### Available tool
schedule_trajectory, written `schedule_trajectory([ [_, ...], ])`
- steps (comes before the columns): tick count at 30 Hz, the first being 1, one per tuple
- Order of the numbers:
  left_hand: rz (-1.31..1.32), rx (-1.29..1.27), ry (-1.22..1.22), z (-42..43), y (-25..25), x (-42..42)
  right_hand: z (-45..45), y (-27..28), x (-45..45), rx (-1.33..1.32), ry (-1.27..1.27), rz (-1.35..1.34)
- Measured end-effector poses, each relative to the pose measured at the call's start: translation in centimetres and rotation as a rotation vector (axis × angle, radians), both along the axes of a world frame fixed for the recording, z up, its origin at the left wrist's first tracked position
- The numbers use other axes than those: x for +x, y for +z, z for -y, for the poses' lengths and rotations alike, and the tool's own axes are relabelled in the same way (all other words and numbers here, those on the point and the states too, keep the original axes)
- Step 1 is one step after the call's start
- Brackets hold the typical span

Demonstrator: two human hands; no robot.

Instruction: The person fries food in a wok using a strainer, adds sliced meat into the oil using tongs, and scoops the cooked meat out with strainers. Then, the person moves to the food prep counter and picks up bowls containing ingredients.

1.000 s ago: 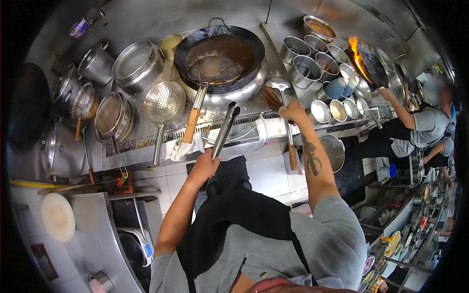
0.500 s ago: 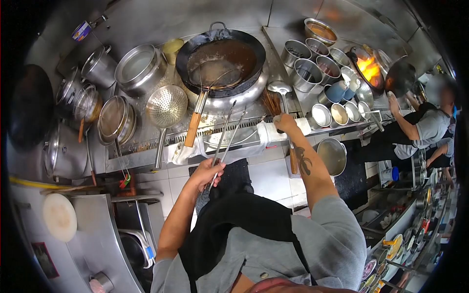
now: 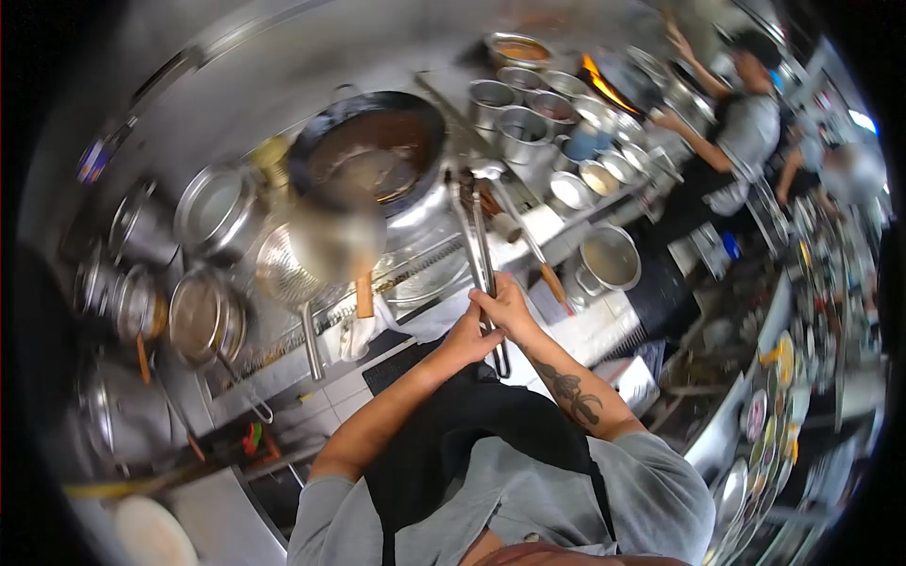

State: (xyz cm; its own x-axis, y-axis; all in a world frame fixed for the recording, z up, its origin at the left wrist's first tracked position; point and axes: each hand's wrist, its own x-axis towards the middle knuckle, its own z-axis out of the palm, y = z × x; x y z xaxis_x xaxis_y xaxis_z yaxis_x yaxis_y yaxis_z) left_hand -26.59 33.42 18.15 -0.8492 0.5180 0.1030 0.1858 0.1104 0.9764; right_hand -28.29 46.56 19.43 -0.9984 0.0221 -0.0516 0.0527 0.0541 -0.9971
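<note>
My left hand (image 3: 464, 341) and my right hand (image 3: 506, 307) meet in front of my apron, both closed round the metal tongs (image 3: 478, 247). The tongs point away from me, their dark tips near the wok's right side. A brush (image 3: 502, 219) lies beyond them on the stove, beside a ladle (image 3: 528, 236) with a wooden handle. The black wok (image 3: 429, 141) holds brown liquid. A wooden handle (image 3: 364, 294) shows in front of it, partly behind a blur. The perforated strainer (image 3: 283, 266) rests to the left.
Pots and strainers (image 3: 215, 212) crowd the left of the stove. Metal containers (image 3: 524, 137) stand right of the wok. Another person (image 3: 746, 132) works at a flaming wok (image 3: 625, 85). A large pot (image 3: 609, 258) sits low at the right.
My right hand has let go of the brush and come left onto the tongs. The tongs have moved right. The view has turned right, and the other person's wok has moved.
</note>
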Motion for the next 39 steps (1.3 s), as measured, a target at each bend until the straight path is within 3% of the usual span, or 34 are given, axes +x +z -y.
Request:
schedule_trajectory([
  [5,0.368,-0.26,-0.565,-0.2,-0.1,3.5,-4.1,-2.4,7.8,0.293,-0.369,-0.067],
  [6,0.31,-0.219,-0.6,-0.5,-2.4,4.1,-4.9,-1.6,9.9,0.198,-0.424,0.059],
  [7,0.432,-0.212,-0.618,-0.7,-2.5,4.7,-6.1,-0.5,12.3,0.154,-0.441,0.124],
  [8,0.519,-0.272,-0.64,-1.1,-2.1,5.5,-7.5,-0.4,14.7,0.269,-0.47,0.194],
  [9,0.541,-0.325,-0.677,-1.5,-2.2,5.9,-8.4,-0.2,17.3,0.336,-0.562,0.153],
  [12,0.546,-0.426,-0.751,-3.4,-1.8,8.2,-10.6,2.5,25.9,0.214,-0.754,0.218],
  [15,0.527,-0.49,-0.83,-5.6,-2.2,10.8,-12.5,1.7,34.1,0.368,-0.996,0.257],
  [17,0.514,-0.53,-0.905,-7.3,-2.5,13.2,-14.1,-1.4,40.6,0.678,-1.096,0.152],
  [19,0.505,-0.565,-0.977,-9.2,-2.6,15.9,-12.8,3.9,46.6,0.555,-1.184,0.285],
  [23,0.505,-0.589,-1.159,-13.8,-1.1,23.8,-11.5,6.1,59.0,0.415,-1.464,0.306],
  [25,0.511,-0.588,-1.26,-16.3,-1.3,28.3,-10.2,6.4,65.8,0.715,-1.529,0.545],
  [27,0.51,-0.607,-1.374,-18.6,-0.9,33.3,-8.4,6.3,72.0,0.975,-1.574,0.607],
  [29,0.51,-0.613,-1.484,-20.6,-0.4,38.6,-6.3,9.0,75.6,0.686,-1.667,0.647],
  [31,0.542,-0.609,-1.562,-22.7,-0.3,44.6,-4.9,8.3,79.9,0.466,-1.792,0.509],
  [32,0.549,-0.646,-1.583,-23.8,-0.3,47.5,-4.4,7.8,81.4,0.526,-1.81,0.354],
  [35,0.627,-0.697,-1.558,-26.7,-0.8,55.7,-2.2,11.0,82.7,0.229,-1.841,0.494],
  [36,0.614,-0.683,-1.52,-27.4,-1.4,58.1,-1.5,9.2,84.0,0.468,-1.837,0.501],
  [39,0.637,-0.679,-1.412,-28.8,-2.0,63.4,0.8,7.7,86.1,0.675,-1.814,0.78],
])
